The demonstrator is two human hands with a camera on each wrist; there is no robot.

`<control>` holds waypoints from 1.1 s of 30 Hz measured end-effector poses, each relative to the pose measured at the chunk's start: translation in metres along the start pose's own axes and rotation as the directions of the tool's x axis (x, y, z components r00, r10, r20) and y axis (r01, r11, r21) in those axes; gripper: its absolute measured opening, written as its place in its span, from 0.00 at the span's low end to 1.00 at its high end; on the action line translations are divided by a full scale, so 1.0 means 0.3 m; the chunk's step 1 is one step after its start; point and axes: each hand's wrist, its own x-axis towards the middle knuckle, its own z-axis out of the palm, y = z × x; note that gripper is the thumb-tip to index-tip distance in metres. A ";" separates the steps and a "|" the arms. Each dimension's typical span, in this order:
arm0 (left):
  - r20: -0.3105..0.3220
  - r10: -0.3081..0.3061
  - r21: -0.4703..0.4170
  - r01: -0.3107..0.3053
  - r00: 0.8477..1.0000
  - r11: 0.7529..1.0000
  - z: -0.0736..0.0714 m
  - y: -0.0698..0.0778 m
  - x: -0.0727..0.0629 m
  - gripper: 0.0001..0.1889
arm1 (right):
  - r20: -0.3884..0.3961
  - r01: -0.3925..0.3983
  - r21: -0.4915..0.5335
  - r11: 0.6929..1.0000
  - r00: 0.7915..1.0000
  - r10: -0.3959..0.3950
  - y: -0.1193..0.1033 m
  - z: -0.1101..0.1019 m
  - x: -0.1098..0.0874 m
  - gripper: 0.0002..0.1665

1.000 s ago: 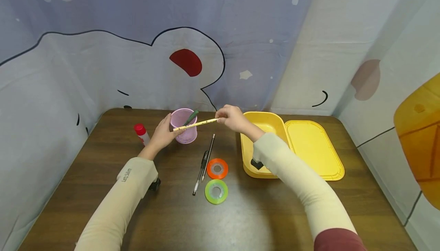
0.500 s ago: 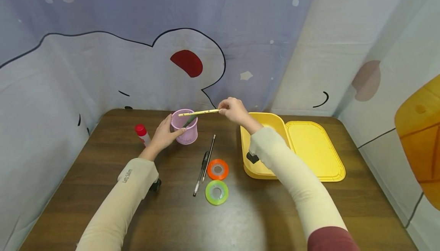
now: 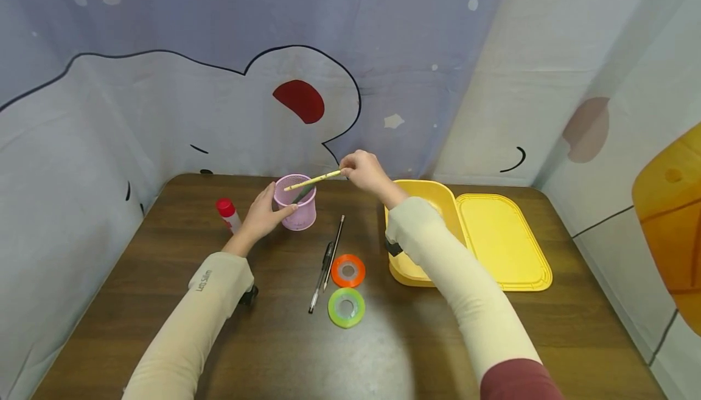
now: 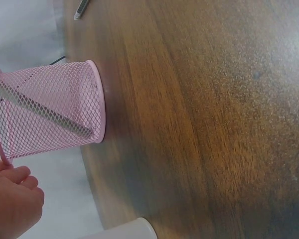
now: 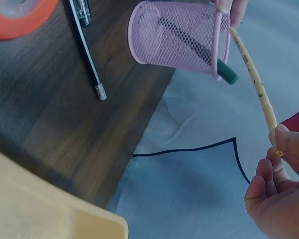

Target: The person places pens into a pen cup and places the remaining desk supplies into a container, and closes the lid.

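Observation:
A pink mesh pen cup [image 3: 300, 216] stands upright on the table. My left hand [image 3: 260, 214] holds it by the rim, thumb on the near side and fingers on the left. Inside leans a green pen-like stick [image 5: 226, 72], its end poking out past the rim. My right hand [image 3: 364, 171] pinches one end of a slim yellow pen-like stick [image 5: 258, 87] with small dark prints; whether it is a pen or a pencil I cannot tell. The far end of this stick is over the cup's mouth, tilted slightly down to the left.
A red-capped glue stick [image 3: 227, 211] stands left of the cup. A black pencil [image 3: 335, 248], a clear pen [image 3: 319, 281], an orange tape roll [image 3: 358, 271] and a green tape roll [image 3: 357, 308] lie mid-table. At right are a yellow box [image 3: 452, 220] and its lid [image 3: 501, 242].
My right hand has risen, then shifted left, drawing the yellow stick away from my left thumb to over the cup's mouth. My left hand has stayed at the cup.

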 end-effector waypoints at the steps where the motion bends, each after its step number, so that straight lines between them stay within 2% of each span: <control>1: -0.003 0.001 -0.002 -0.001 1.000 1.000 0.000 0.000 0.000 0.44 | -0.002 0.007 -0.007 1.000 1.000 -0.007 -0.005 0.004 0.003 0.08; 8: -0.010 0.014 -0.011 -0.015 1.000 1.000 -0.002 0.004 -0.004 0.44 | 0.031 0.019 -0.032 0.999 0.999 -0.018 -0.039 0.032 0.012 0.08; 15: -0.005 -0.003 -0.015 0.003 1.000 1.000 -0.005 0.008 -0.009 0.44 | 0.038 0.033 -0.036 0.999 0.999 -0.032 -0.050 0.060 0.010 0.07; 26: 0.004 -0.010 -0.001 0.010 1.000 1.000 -0.005 0.006 -0.007 0.44 | 0.030 0.001 0.054 0.999 1.000 -0.003 -0.059 0.092 -0.001 0.07; 33: 0.013 -0.017 -0.020 0.017 1.000 1.000 -0.006 0.009 -0.009 0.45 | 0.006 -0.034 0.175 0.984 0.999 0.033 -0.068 0.123 0.000 0.05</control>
